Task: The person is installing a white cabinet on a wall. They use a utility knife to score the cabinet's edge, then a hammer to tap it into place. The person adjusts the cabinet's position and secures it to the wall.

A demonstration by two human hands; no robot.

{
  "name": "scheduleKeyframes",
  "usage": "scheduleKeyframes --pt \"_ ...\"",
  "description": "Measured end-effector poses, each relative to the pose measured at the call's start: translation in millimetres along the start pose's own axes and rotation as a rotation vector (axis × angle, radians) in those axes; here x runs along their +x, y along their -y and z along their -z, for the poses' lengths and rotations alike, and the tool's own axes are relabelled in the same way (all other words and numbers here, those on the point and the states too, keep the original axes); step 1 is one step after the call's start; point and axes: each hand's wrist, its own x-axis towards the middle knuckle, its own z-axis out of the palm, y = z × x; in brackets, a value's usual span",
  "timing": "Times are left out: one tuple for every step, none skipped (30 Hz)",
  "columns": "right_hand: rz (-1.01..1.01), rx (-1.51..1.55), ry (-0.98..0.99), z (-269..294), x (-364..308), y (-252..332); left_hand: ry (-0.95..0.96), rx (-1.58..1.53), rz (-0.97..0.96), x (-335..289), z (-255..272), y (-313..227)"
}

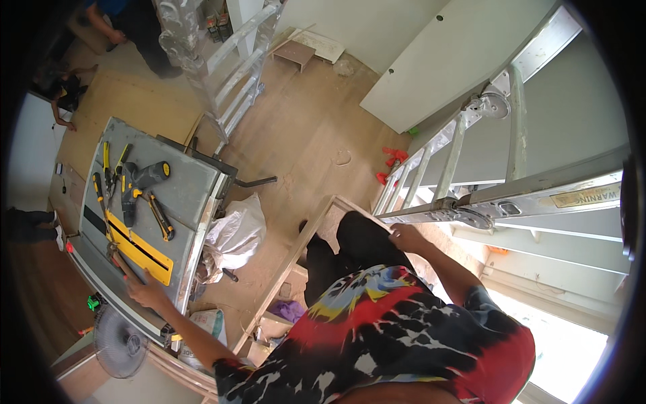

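Observation:
My left hand [144,291] is at the near edge of a grey saw table [192,195], its fingers round the handle end of what looks like a hammer [120,259]. Beside the hammer lies a yellow insert plate [149,254] with a dark slot. Farther up the table are a black and yellow cordless drill [138,185], a folding utility knife [160,217] and several yellow-handled hand tools [108,161]. My right hand [408,238] is curled beside my dark trousers, at the end of a wooden frame [356,207]; what its fingers close on is hidden.
An aluminium ladder [457,145] rises close on my right; another ladder [232,50] stands ahead. A white sack [237,225] sits beside the saw table, a fan [121,341] at lower left. A pale panel [444,67] leans on the wall. Other people [145,37] are at upper left.

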Motion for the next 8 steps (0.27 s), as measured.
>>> scheduleKeyframes --pt "0.006 0.059 -0.078 -3 -6 6 -0.064 -0.051 -0.095 -4 4 -14" --pt "0.025 0.122 -0.189 1 -11 12 -0.059 -0.136 -0.09 -15 4 -34" --pt "0.011 0.18 -0.288 12 -16 20 -0.065 -0.21 -0.093 -30 4 -56" --pt "0.074 0.215 -0.354 19 -17 32 -0.08 -0.294 -0.13 -41 2 -76" --pt "0.128 0.26 -0.379 23 -17 49 -0.064 -0.35 -0.13 -48 -3 -98" --pt "0.211 0.289 -0.484 32 -14 66 -0.037 -0.434 -0.13 -57 -8 -123" --pt "0.334 0.312 -0.564 35 -14 85 -0.027 -0.481 -0.166 -59 -12 -140" --pt "0.349 0.325 -0.623 62 -9 96 0.119 -0.624 -0.146 -54 -15 -157"
